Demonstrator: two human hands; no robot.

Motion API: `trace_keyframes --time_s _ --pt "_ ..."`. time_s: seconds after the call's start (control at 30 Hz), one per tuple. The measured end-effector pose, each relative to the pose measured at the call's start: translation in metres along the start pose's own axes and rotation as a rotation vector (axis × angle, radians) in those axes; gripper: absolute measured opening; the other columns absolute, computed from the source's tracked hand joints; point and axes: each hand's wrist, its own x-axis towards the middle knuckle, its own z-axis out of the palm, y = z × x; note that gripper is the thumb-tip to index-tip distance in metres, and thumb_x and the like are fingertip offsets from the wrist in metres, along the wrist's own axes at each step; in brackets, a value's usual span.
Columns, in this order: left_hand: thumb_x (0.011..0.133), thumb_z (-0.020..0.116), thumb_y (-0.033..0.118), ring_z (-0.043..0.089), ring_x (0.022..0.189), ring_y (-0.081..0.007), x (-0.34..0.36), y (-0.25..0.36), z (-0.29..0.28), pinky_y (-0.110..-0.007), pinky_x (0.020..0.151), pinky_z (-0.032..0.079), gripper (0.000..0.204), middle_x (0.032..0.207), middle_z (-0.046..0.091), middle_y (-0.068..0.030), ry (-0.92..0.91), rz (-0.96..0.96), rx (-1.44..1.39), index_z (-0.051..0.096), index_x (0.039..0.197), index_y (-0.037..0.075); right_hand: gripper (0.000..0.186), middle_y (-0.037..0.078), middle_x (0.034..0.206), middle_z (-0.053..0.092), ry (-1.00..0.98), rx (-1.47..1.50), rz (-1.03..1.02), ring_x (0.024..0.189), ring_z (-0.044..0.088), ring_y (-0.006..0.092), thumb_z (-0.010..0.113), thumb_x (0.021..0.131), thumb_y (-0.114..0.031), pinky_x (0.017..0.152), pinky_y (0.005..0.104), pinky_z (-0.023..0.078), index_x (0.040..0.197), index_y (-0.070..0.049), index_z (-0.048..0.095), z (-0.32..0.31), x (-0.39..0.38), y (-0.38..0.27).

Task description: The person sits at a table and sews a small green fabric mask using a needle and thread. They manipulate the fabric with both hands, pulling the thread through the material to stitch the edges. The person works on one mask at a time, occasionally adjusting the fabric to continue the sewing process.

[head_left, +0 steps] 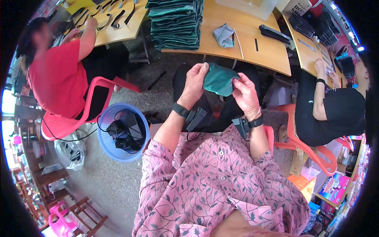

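A dark green velvety fabric piece (pixel 218 78) is held up in front of me, above my lap and below the near edge of the wooden table (pixel 262 59). My left hand (pixel 194 83) pinches it at the upper left corner, thumb on top. My right hand (pixel 245 94) grips its right side with thumb and fingers closed on it. Black devices on straps sit at both my wrists. On the table are a tall stack of similar green pieces (pixel 173 25), a grey cloth (pixel 223 34), a thin light stick (pixel 239 45) and a long dark bundle (pixel 273 33).
Co-workers in red (pixel 59 79) and black (pixel 331 114) sit at tables either side, on plastic chairs. A blue basket (pixel 103 140) of black items and a plastic bag (pixel 69 152) stand on the floor to my left. Shelving lines both sides.
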Motion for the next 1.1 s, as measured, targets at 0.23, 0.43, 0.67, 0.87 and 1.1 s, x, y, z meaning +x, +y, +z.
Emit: trace_keyframes --time_s 0.23,0.43,0.67,0.87,1.1 --pt "0.094 0.065 0.028 0.050 0.058 -0.0013 -0.003 0.000 -0.001 -0.018 0.046 0.038 0.021 0.077 0.061 0.0056 0.100 0.034 0.364 0.063 0.100 0.007 0.005 -0.002 0.088 0.065 0.132 -0.169 -0.173 0.079 0.058 0.0054 0.065 0.091 -0.003 0.073 0.0209 0.047 0.094 -0.006 0.062 -0.002 -0.001 -0.005" --pt "0.093 0.068 0.024 0.050 0.062 -0.0022 0.002 -0.013 -0.005 -0.019 0.054 0.041 0.018 0.075 0.060 0.0059 0.271 0.293 0.574 0.064 0.092 0.007 0.013 -0.005 0.080 0.060 0.221 -0.330 -0.255 0.070 0.054 0.0023 0.072 0.085 -0.001 0.066 0.0175 0.044 0.086 -0.008 0.061 0.000 0.000 0.003" --pt "0.085 0.075 0.018 0.056 0.072 -0.0058 -0.037 0.004 0.046 -0.024 0.066 0.048 0.020 0.073 0.061 0.0027 -0.108 0.290 0.777 0.065 0.089 0.001 0.011 -0.007 0.073 0.060 0.319 -0.436 -0.184 0.063 0.049 -0.0001 0.074 0.086 -0.010 0.054 0.0171 0.037 0.082 -0.009 0.064 0.000 -0.002 0.006" --pt "0.089 0.071 0.017 0.054 0.074 -0.0032 -0.026 -0.002 0.029 -0.021 0.066 0.045 0.015 0.077 0.062 0.0038 -0.162 0.107 0.528 0.064 0.090 0.004 0.011 -0.005 0.080 0.065 0.257 -0.421 -0.182 0.066 0.054 0.0013 0.073 0.088 -0.015 0.056 0.0178 0.041 0.092 -0.006 0.069 0.003 -0.002 -0.001" --pt "0.094 0.065 0.016 0.053 0.073 -0.0039 -0.021 0.005 0.026 -0.021 0.068 0.045 0.008 0.083 0.059 0.0058 -0.064 0.009 0.117 0.061 0.093 0.009 0.012 -0.006 0.080 0.064 0.287 -0.490 -0.188 0.068 0.053 0.0006 0.072 0.089 -0.019 0.056 0.0168 0.039 0.092 -0.008 0.069 -0.002 -0.001 -0.007"
